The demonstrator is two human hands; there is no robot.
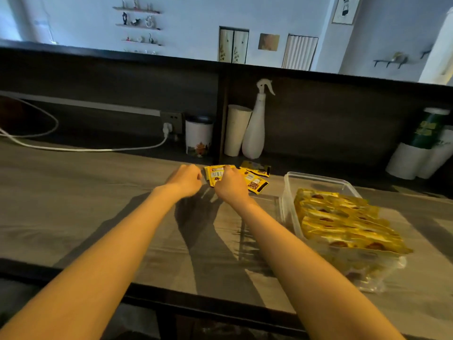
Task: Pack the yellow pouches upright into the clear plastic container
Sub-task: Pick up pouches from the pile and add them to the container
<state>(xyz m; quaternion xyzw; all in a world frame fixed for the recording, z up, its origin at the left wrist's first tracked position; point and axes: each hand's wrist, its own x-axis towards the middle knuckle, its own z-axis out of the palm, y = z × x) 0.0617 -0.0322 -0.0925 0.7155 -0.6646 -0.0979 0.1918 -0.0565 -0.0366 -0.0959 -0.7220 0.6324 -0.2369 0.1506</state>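
**Both hands out at the loose pouches**

Nearest us, our two bare forearms stretch forward and slightly inward across the grey counter (98, 204), wrists straight, the hands almost meeting at the far end of the reach. Our left hand (186, 179) shows its back, fingers curled under and away from us. We cannot tell whether they pinch anything. Just to its right, our right hand (230, 186) lies knuckles-up with its fingers curled over a yellow pouch (215, 173) lying flat on the counter. More loose pouches (256, 182) lie flat just right of and beyond that hand.

Further right of our right hand stands the clear plastic container (318, 179), with packed pouches (343, 217) standing on edge in rows.

Beyond the hands, against the dark back panel, stand a white canister (198, 136), a paper cup (236, 130) and a spray bottle (256, 128).
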